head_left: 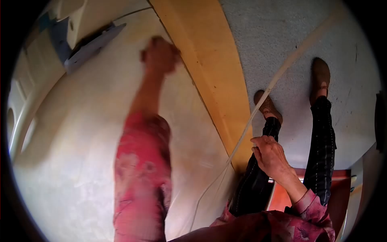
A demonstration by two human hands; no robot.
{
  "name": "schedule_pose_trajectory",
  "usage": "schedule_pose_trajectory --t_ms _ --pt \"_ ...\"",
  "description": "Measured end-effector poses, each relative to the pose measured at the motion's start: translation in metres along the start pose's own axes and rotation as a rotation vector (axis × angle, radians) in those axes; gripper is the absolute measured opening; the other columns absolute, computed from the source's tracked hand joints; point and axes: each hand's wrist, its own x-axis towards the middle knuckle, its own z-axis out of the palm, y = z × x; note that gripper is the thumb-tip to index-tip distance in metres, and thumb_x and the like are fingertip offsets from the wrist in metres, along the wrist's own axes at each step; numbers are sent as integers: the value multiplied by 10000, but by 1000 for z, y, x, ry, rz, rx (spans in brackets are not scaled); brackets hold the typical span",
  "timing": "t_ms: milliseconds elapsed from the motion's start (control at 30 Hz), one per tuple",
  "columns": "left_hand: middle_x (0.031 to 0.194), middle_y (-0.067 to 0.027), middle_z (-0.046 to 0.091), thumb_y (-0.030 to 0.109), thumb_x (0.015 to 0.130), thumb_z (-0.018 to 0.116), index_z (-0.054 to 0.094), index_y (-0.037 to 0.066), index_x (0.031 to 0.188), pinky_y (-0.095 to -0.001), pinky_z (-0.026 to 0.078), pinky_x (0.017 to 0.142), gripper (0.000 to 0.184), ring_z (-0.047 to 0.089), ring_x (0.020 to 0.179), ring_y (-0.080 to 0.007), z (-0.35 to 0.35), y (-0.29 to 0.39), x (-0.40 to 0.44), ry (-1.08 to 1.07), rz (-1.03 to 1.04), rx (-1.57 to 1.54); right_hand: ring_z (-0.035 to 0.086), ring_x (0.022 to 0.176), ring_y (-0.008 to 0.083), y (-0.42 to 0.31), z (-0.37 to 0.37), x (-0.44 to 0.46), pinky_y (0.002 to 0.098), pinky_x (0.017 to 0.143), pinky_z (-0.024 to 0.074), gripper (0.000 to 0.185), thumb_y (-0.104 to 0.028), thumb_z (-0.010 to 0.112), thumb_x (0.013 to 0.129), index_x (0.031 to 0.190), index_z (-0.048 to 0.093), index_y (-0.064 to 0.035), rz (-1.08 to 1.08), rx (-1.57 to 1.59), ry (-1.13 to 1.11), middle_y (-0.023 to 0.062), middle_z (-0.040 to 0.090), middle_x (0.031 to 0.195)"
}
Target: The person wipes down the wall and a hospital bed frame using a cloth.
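Observation:
My left hand (pixel 159 56) is stretched out over the pale worktop (pixel 92 121), close to its yellow wooden edge (pixel 201 60). Motion smears its fingers, so whether it holds anything cannot be made out. Above my lap, my right hand (pixel 272 157) is loosely curled, with forefinger and thumb a little apart and nothing visible between them. A long, thin whitish strip (pixel 258 105) passes just left of its fingertips. It runs from the worktop over the wooden edge toward the upper right, and its far end is blurred.
A cream-coloured machine (pixel 76 24) with a grey plate (pixel 94 46) stands on the worktop at upper left. My feet in brown shoes (pixel 320 74) rest on the grey floor (pixel 278 44). Something red-orange (pixel 340 193) is beneath me, like a seat.

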Motion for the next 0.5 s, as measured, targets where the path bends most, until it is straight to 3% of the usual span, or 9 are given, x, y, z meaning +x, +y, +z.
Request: schedule_pose_trajectory --t_ms 67,100,233,267,300,333,400,433,500 --pt "1067 -52 561 396 801 606 616 93 1062 -465 337 943 400 496 1036 -255 -17 -25 -15 104 61 -154 569 892 379 -13 0 -10 439 759 474 259 15 615 802 1057 569 9 34 47 -37 199 600 921" --pt "1012 -79 553 422 776 613 619 71 1053 -463 337 949 447 494 1014 -253 -9 -4 37 491 50 -163 569 892 379 18 -4 16 439 759 474 259 15 615 802 1057 569 9 47 -52 46 199 600 921" --pt "1000 -120 602 453 710 639 687 142 944 -460 323 992 392 499 1048 -291 11 49 -14 141 211 -244 568 878 378 5 4 11 441 744 469 241 13 605 809 1047 568 13 30 25 -26 194 597 906" --pt "1012 -164 622 480 701 652 707 176 944 -477 320 1017 393 501 1084 -354 57 85 -29 345 173 -78 567 874 377 5 6 12 442 741 467 238 12 602 811 1047 568 13 19 31 -34 194 595 904" --pt "1098 -188 599 499 702 659 693 134 1019 -499 322 1032 485 465 1151 -389 18 101 -58 -98 238 -357 567 874 377 4 8 9 442 741 467 238 12 602 811 1047 568 13 27 32 -42 194 595 904" --pt "1151 -190 580 512 708 664 675 95 1064 -518 393 972 549 474 1132 -407 44 136 -87 16 267 -332 567 873 375 5 6 8 441 742 468 235 9 600 814 1047 568 13 30 45 -26 194 594 902" --pt "1098 -124 569 511 703 702 643 112 1064 -443 521 704 542 525 1089 -247 114 229 -137 -233 165 -511 568 871 374 6 2 9 441 743 469 232 6 598 817 1047 567 13 35 43 -13 194 593 901" --pt "1102 -91 542 460 671 754 612 98 1064 -399 521 659 553 534 1081 -192 53 217 -173 -423 259 -628 580 886 368 6 0 7 423 762 481 232 -11 604 820 1048 577 21 36 11 -35 200 607 916" --pt "1048 -65 599 394 641 766 676 86 1010 -489 485 820 489 446 1182 -287 31 252 -248 -683 13 -825 592 902 361 4 1 3 405 780 494 234 -28 610 824 1050 586 29 29 -12 -63 206 620 932"
